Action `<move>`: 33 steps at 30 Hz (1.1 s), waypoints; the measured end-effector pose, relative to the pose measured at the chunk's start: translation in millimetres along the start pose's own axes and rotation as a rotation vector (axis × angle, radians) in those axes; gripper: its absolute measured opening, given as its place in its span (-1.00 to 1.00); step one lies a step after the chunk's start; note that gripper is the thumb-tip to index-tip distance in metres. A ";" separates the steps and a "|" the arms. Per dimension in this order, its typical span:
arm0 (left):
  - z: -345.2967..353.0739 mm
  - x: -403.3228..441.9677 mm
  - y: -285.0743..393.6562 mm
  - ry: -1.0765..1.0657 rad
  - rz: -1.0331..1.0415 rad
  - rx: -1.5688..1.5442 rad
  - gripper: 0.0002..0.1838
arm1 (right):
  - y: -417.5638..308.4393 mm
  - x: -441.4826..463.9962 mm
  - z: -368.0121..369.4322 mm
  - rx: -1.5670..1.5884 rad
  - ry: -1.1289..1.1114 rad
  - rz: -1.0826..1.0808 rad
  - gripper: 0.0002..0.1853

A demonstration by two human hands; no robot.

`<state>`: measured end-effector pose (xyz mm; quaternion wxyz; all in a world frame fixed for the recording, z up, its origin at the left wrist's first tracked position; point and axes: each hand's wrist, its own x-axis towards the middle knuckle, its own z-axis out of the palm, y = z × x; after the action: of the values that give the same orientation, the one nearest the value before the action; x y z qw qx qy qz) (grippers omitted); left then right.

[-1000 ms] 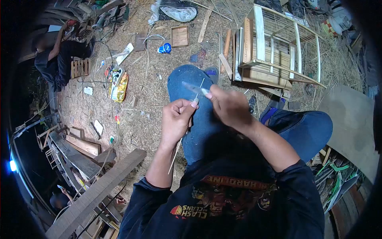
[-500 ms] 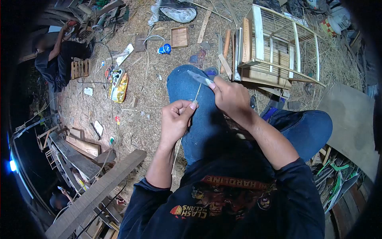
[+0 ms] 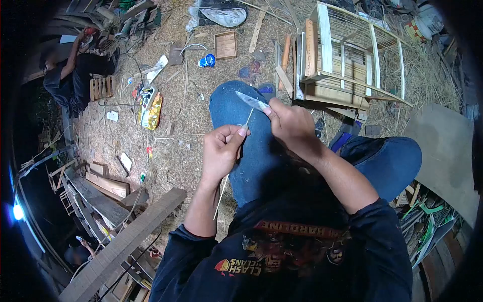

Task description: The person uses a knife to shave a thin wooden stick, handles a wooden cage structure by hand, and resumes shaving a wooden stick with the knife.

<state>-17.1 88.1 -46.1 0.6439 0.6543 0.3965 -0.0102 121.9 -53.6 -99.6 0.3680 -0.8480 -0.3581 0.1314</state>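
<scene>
The left hand [image 3: 219, 153] is pinching a thin stick [image 3: 250, 115] between thumb and forefinger, the other fingers curling in. One end is poking out past the fingertips towards the knife [image 3: 249, 99]; the rest is trailing below the hand, beside the forearm. The right hand [image 3: 294, 126] is gripping the knife with fingers folded, thumb pressing near the blade's base. Whether blade and stick are touching, I'm not able to tell. Both hands are hovering over the jeans [image 3: 251, 171], and a beam [image 3: 126, 241] is slanting past the left elbow. Beyond the knees, straw and shavings are covering the ground [image 3: 176, 110], where a yellow pack [image 3: 155, 111], a blue can [image 3: 207, 61], a wooden tray [image 3: 225, 45] and a slatted wooden frame [image 3: 347, 58] are lying. Farther off, another person [image 3: 75, 70] is sitting near piled wood [image 3: 95, 15]
</scene>
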 end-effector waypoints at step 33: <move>-3.3 9.2 12.8 0.009 0.103 0.016 -0.75 | -15.9 15.7 2.9 0.045 -0.003 -0.072 -0.85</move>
<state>-5.6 97.4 -39.7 0.6364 0.6792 0.3649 0.0227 123.5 -33.6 -89.5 0.3912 -0.8258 -0.3857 0.1274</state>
